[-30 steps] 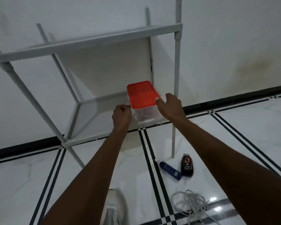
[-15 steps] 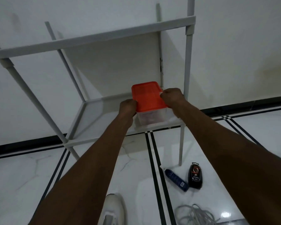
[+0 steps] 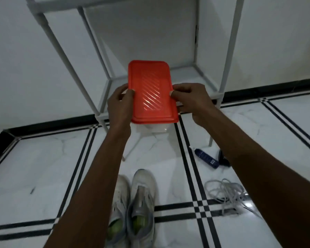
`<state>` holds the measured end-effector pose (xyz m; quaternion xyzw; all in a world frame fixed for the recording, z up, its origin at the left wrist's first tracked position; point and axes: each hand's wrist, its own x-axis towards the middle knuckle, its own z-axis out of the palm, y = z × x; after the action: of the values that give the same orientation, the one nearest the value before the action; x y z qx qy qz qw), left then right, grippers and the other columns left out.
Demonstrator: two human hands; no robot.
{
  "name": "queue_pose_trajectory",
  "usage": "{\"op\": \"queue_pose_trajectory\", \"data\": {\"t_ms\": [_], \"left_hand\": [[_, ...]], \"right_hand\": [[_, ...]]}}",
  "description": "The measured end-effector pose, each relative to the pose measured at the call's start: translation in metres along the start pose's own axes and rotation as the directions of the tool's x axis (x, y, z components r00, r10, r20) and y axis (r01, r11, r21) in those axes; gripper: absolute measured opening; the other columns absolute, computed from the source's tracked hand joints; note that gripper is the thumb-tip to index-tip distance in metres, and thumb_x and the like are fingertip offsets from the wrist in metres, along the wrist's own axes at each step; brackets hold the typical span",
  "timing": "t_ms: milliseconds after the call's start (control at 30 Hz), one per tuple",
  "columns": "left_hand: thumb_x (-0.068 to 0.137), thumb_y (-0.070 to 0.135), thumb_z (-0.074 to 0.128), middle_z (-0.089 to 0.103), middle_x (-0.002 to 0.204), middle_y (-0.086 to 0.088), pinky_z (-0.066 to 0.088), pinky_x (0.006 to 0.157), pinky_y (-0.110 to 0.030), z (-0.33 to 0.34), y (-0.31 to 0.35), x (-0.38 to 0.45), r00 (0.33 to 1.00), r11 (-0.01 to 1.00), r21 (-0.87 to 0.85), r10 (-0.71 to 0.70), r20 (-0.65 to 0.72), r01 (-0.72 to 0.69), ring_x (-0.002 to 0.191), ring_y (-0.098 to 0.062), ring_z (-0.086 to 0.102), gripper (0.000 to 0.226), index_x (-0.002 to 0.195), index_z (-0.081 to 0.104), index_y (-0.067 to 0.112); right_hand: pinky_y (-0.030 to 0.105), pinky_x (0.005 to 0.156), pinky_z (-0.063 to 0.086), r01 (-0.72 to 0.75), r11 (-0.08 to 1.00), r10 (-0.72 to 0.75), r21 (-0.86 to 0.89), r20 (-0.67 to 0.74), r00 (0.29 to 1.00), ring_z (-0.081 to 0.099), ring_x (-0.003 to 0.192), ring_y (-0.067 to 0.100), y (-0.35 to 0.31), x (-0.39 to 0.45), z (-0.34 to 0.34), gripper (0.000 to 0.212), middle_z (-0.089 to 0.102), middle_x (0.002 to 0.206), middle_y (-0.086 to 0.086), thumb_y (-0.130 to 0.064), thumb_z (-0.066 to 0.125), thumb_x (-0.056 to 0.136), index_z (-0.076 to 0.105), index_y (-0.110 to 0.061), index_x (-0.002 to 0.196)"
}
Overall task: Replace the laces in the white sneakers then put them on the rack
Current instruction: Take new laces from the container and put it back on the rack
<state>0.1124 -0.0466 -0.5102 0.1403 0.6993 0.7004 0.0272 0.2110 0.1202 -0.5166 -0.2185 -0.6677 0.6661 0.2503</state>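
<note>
Head view: left hand [image 3: 118, 104] and right hand [image 3: 191, 99] each pinch a clear box with ribbed orange lid [image 3: 152, 91], frame centre. White sneakers [image 3: 132, 206], unlaced, on glossy floor [image 3: 34, 167] at bottom centre; laces [image 3: 225, 194] lower right; rack [image 3: 200, 76] above.

No text, brand, number or sign can be read anywhere in the frame. The dark blue tube [image 3: 206, 158] lying on the floor carries a small pale label patch near its lower end, too small and blurred to make out. The red lid [image 3: 152, 92] shows only raised diagonal ridges, and the white sneakers [image 3: 132, 206] show no legible marking.
</note>
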Motion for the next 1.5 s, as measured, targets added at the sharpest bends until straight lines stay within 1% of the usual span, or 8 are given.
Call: {"op": "queue_pose_trajectory", "data": {"t_ms": [233, 333, 467, 633, 867, 1067, 1267, 1500], "left_hand": [[0.098, 0.022, 0.060, 0.066, 0.122, 0.005, 0.056, 0.087, -0.024, -0.017, -0.070, -0.076, 0.977, 0.988, 0.040, 0.152, -0.149, -0.148, 0.107, -0.004, 0.065, 0.035, 0.132, 0.066, 0.026], [0.100, 0.016, 0.059, 0.063, 0.113, -0.001, 0.051, 0.081, -0.015, -0.018, -0.094, -0.107, 0.954, 0.977, 0.080, 0.209, -0.213, -0.196, 0.103, -0.004, 0.062, 0.036, 0.136, 0.064, 0.021], [0.100, 0.015, 0.060, 0.062, 0.105, 0.003, 0.055, 0.083, -0.025, -0.011, -0.133, -0.133, 0.958, 0.982, 0.095, 0.182, -0.222, -0.164, 0.098, -0.007, 0.062, 0.036, 0.135, 0.065, 0.020], [0.098, 0.025, 0.063, 0.068, 0.109, 0.012, 0.058, 0.086, -0.027, -0.002, -0.188, -0.144, 0.980, 0.985, 0.158, -0.038, -0.197, 0.070, 0.095, -0.005, 0.067, 0.035, 0.133, 0.066, 0.025], [0.096, 0.044, 0.064, 0.070, 0.125, -0.011, 0.055, 0.093, -0.037, 0.011, -0.245, -0.128, 0.930, 0.849, 0.442, -0.358, 0.079, 0.289, 0.108, -0.026, 0.068, 0.051, 0.136, 0.061, 0.012], [0.092, 0.042, 0.071, 0.063, 0.125, -0.007, 0.055, 0.098, -0.048, 0.022, -0.245, -0.107, 0.860, 0.827, 0.315, -0.508, 0.059, 0.467, 0.110, -0.026, 0.065, 0.055, 0.132, 0.053, 0.008], [0.092, 0.032, 0.070, 0.067, 0.111, -0.007, 0.057, 0.093, -0.048, 0.030, -0.231, -0.094, 0.922, 0.874, 0.362, -0.378, 0.085, 0.324, 0.102, -0.025, 0.067, 0.031, 0.111, 0.054, 0.013], [0.093, 0.016, 0.065, 0.074, 0.112, -0.014, 0.059, 0.090, -0.054, -0.004, -0.216, -0.074, 0.847, 0.837, -0.132, -0.530, 0.040, 0.531, 0.099, -0.032, 0.074, 0.032, 0.123, 0.061, 0.007]], "right_hand": [[0.039, 0.076, 0.062, 0.038, 0.993, -0.037, 0.112, -0.010, 0.999, 0.072, 0.099, 0.020, 0.079, -0.067, 0.003, 0.031, 0.070, 0.108, 0.009, -0.005, 0.070, 0.088, 0.066, -0.009, 0.118], [0.046, 0.079, 0.062, 0.009, 0.994, -0.009, 0.108, -0.001, 1.000, 0.071, 0.102, 0.025, 0.110, -0.089, -0.004, 0.030, 0.070, 0.113, 0.010, -0.004, 0.071, 0.088, 0.064, -0.006, 0.118], [0.048, 0.079, 0.062, -0.052, 0.998, 0.052, 0.042, -0.017, 0.998, 0.070, 0.104, 0.026, 0.146, -0.105, -0.015, 0.026, 0.071, 0.116, 0.005, -0.003, 0.070, 0.089, 0.064, -0.007, 0.114], [0.052, 0.079, 0.061, -0.174, 0.984, 0.172, -0.047, -0.037, 0.984, 0.072, 0.096, 0.023, 0.189, -0.105, -0.025, 0.026, 0.069, 0.106, 0.009, -0.002, 0.068, 0.088, 0.067, -0.011, 0.112], [0.043, 0.086, 0.059, -0.288, 0.897, 0.290, -0.336, -0.046, 0.956, 0.066, 0.096, 0.019, 0.239, -0.084, -0.027, 0.029, 0.067, 0.107, 0.004, -0.004, 0.066, 0.089, 0.066, -0.008, 0.118], [0.045, 0.092, 0.057, -0.441, 0.854, 0.439, -0.276, -0.070, 0.896, 0.068, 0.098, 0.022, 0.253, -0.062, -0.026, 0.030, 0.068, 0.113, 0.008, -0.005, 0.067, 0.090, 0.062, -0.006, 0.119], [0.037, 0.091, 0.053, -0.476, 0.843, 0.478, -0.249, -0.057, 0.876, 0.064, 0.099, 0.017, 0.256, -0.053, -0.027, 0.032, 0.066, 0.114, 0.004, -0.021, 0.063, 0.095, 0.064, -0.008, 0.124], [0.034, 0.089, 0.058, -0.121, 0.885, 0.079, -0.450, -0.111, 0.991, 0.070, 0.092, 0.017, 0.242, -0.043, -0.039, 0.022, 0.074, 0.104, 0.003, -0.015, 0.057, 0.095, 0.073, -0.011, 0.109]]}}
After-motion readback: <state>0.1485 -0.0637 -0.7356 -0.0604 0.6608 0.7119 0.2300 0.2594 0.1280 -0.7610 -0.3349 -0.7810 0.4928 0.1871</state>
